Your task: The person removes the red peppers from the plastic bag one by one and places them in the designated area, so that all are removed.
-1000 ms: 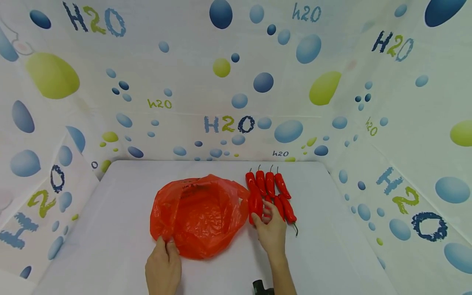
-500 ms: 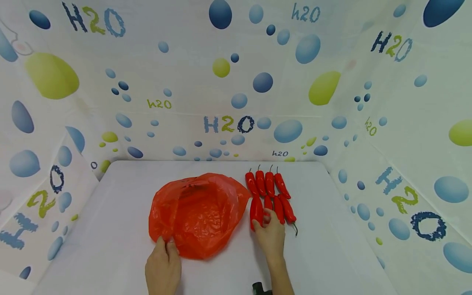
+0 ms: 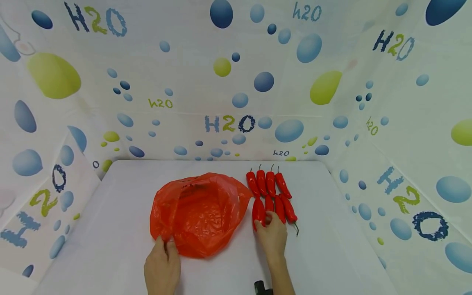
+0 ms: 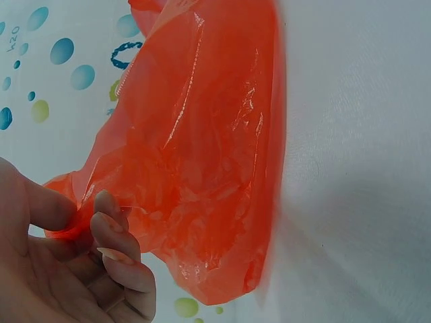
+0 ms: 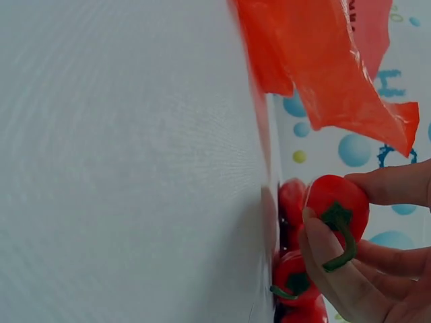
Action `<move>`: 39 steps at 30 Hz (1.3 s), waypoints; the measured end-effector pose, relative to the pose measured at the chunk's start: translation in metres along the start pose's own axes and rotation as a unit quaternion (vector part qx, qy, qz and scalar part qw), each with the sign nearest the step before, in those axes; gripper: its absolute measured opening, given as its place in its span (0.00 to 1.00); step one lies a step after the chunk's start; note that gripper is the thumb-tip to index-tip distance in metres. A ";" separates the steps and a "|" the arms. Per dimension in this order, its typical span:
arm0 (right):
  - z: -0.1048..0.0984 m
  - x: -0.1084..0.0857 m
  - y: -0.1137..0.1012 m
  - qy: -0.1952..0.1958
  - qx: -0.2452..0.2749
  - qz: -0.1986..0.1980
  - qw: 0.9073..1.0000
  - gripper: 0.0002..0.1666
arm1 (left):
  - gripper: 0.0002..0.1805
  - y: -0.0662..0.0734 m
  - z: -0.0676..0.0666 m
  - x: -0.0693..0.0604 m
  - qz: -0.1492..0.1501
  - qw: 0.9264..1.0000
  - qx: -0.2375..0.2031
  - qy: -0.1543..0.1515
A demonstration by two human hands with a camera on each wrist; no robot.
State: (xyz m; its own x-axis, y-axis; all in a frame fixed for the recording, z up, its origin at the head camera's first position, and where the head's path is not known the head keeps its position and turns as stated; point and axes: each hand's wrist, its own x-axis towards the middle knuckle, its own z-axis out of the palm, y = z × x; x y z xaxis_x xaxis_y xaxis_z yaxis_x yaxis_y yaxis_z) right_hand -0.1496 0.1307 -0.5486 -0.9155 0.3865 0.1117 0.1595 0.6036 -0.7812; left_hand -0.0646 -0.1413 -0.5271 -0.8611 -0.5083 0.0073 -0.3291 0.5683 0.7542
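A thin red plastic bag [image 3: 162, 213] lies on the white table with its mouth spread. My left hand [image 3: 163, 266] pinches the bag's near left edge between thumb and fingers; the left wrist view shows that grip on the bag [image 4: 202, 168]. My right hand [image 3: 273, 238] holds a red chili pepper [image 3: 259, 211] at the near left of the pepper group. In the right wrist view this chili pepper [image 5: 330, 195] sits between thumb and fingers, its green stem toward the camera. Other peppers [image 3: 279, 208] lie close beside it, partly hidden by the hand.
A far row of red chili peppers [image 3: 261, 183] lies beyond the near row, stems pointing away. A dark object [image 3: 259, 287] shows at the bottom edge by my right forearm. Behind the table [image 3: 332, 237] hangs a patterned curtain [image 3: 191, 82].
My right hand has drawn the held chili pepper slightly toward me and away from the bag's right edge. The left hand keeps its grip on the bag in the same place.
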 end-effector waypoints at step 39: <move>-0.015 0.030 0.017 0.007 -0.084 -0.021 0.996 0.18 | 0.15 0.005 0.006 -0.006 0.050 0.998 -0.006 0.048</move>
State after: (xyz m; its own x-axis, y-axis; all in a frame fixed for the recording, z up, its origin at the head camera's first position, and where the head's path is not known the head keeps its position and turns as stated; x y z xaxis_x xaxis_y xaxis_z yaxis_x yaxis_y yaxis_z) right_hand -0.1691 0.1632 -0.5494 -0.9178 0.3670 0.1516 0.1816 0.7275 -0.6616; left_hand -0.0631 -0.1316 -0.5278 -0.8487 -0.5085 0.1457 -0.2374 0.6123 0.7542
